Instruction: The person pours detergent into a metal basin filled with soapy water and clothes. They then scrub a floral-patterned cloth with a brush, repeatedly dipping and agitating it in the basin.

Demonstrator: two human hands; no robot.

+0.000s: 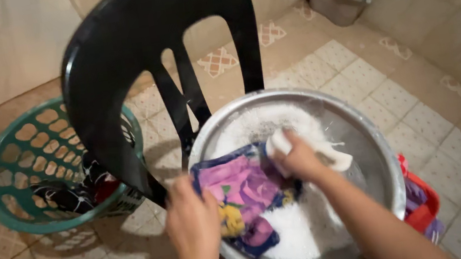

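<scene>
The metal basin [365, 146], lower centre of the frame and full of suds, could tip or slop over if the hands press hard near its rim. The purple floral cloth [242, 191] lies in it at centre. The left hand [192, 222] clamps the cloth's near edge; the right hand [298, 159], wrist bent down, grips a white soap bar [280, 140] that might slip.

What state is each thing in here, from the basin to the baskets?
Metal basin: holds foamy, soapy water.
Patterned cloth: wet, spread over the basin's near rim.
White soap bar: pressed onto the cloth.
Left hand: gripping the cloth.
Right hand: closed around the soap bar.
Green laundry basket: upright, dark clothes inside.
Black plastic chair: upright, beside the basin.
Grey bin: stuffed with patterned fabric.
</scene>
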